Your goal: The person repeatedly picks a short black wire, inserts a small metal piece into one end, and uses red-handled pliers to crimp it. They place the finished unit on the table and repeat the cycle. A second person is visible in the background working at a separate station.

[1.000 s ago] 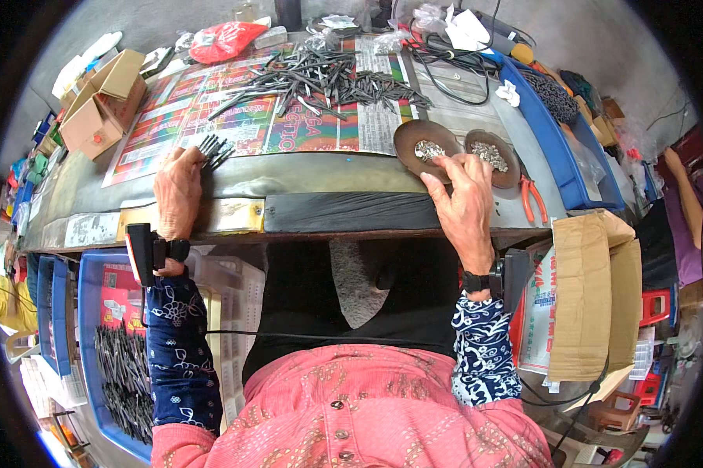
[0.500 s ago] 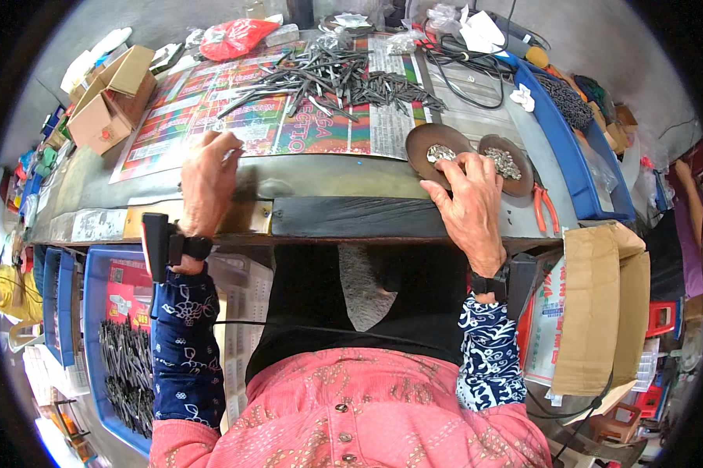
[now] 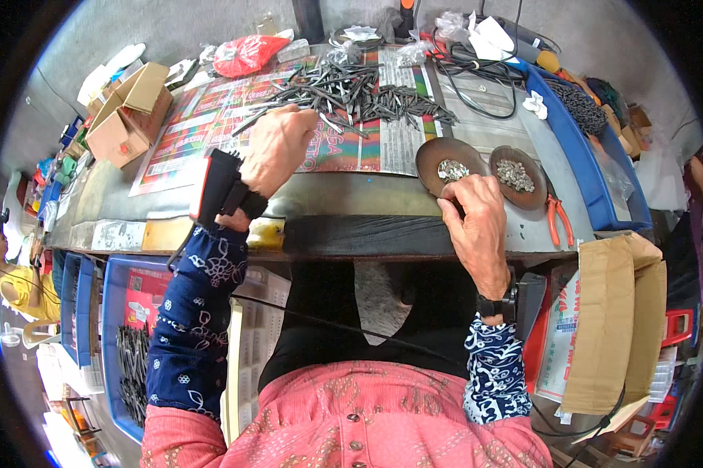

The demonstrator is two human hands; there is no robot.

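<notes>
My left hand (image 3: 277, 148) reaches over the near left side of a loose pile of thin black strips (image 3: 351, 90). Its fingers are curled together, and whatever they hold is hidden. At the near rim of a round brown dish (image 3: 427, 160) is my right hand (image 3: 480, 230), thumb and fingertips pinched; I cannot make out what is between them. Small shiny metal pieces (image 3: 450, 169) lie in that dish. A second brown dish (image 3: 529, 201) beside it carries more small metal pieces (image 3: 514, 175). Pliers with red handles (image 3: 556, 218) lie to the right.
Printed sheets (image 3: 188, 136) cover part of the table. A cardboard box (image 3: 125, 117) and a red bag (image 3: 246, 56) stand at the back left. Blue trays (image 3: 593, 179) and black cables (image 3: 476, 86) line the right. Below left, a blue bin (image 3: 117, 292) contains black strips.
My left hand has moved right and forward to the black pile. My right hand has drawn back slightly from the metal pieces to the dish's near rim, its fingers now pinched.
</notes>
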